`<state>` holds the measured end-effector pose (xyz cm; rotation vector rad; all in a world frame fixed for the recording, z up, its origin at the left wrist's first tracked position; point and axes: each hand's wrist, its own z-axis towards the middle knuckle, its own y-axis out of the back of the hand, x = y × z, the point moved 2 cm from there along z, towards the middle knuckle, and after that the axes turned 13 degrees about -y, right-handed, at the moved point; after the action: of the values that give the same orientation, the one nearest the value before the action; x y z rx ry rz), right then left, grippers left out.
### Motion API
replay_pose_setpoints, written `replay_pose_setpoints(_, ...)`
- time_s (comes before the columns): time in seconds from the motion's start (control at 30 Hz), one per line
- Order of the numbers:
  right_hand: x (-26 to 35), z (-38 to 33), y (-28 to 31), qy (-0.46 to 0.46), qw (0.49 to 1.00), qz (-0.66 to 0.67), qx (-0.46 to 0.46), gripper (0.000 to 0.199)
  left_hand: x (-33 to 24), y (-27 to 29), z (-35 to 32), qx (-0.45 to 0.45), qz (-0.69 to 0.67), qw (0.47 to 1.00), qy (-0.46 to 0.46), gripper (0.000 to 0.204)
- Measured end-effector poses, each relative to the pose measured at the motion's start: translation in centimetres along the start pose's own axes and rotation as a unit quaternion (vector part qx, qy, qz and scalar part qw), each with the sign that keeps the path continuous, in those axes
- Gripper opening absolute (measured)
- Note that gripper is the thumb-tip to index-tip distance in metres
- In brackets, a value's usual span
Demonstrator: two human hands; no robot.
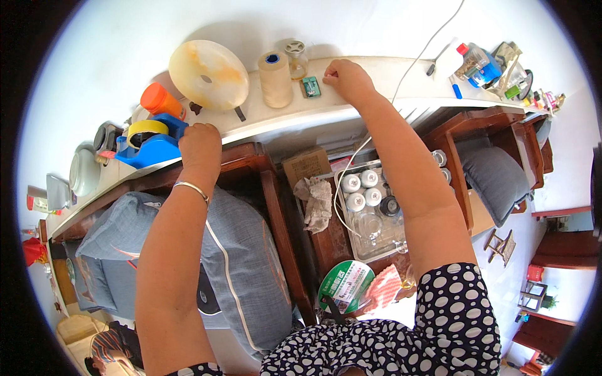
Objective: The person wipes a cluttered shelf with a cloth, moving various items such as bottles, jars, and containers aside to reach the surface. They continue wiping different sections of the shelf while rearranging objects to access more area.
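Note:
My left hand (200, 145) is closed beside the right end of a blue tape dispenser (153, 152) that carries a yellow roll of tape (146, 130). Its fingertips are hidden behind the hand, so I cannot tell whether it grips the dispenser. Farther right, my right hand (350, 81) is over the white ledge (351, 113), thumb and fingers pinched together. Anything in that pinch is too small to make out. Nearest to it lies a small green box (310, 87). A cone of cream thread (274, 84) and a glass jar with a metal lid (296, 57) stand just left of that.
A round marbled disc (209, 75) and an orange tub (163, 100) stand on the ledge. Bottles (476, 67) crowd its right end. A white cable (419, 56) hangs across it. Below are a tray (370, 254) with white-capped jars, a cloth (315, 203) and a cushioned wooden sofa (244, 263).

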<state>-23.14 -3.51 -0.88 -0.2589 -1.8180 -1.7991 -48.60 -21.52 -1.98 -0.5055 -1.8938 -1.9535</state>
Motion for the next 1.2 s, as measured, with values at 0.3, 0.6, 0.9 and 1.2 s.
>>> replay_pose_setpoints(0.3,-1.2,0.8,-0.8,0.076,0.996,-0.040,-0.006,0.015,0.0,-0.2,0.0,0.004,0.013,1.000,0.010,0.011)
replay_pose_setpoints(0.6,-2.1,-0.6,0.4,-0.065,0.981,0.178,0.039,0.015,0.0,-0.3,-0.3,0.000,0.018,1.000,0.005,0.010)
replay_pose_setpoints(0.9,-1.4,-0.8,-0.7,0.035,0.998,-0.027,-0.037,0.012,-0.1,0.0,-0.3,-0.006,0.025,1.000,-0.003,0.010)
replay_pose_setpoints(1.2,-1.6,-0.1,-0.4,-0.033,0.999,0.034,-0.017,0.011,-0.2,0.0,-0.1,-0.001,0.012,1.000,0.001,0.011)
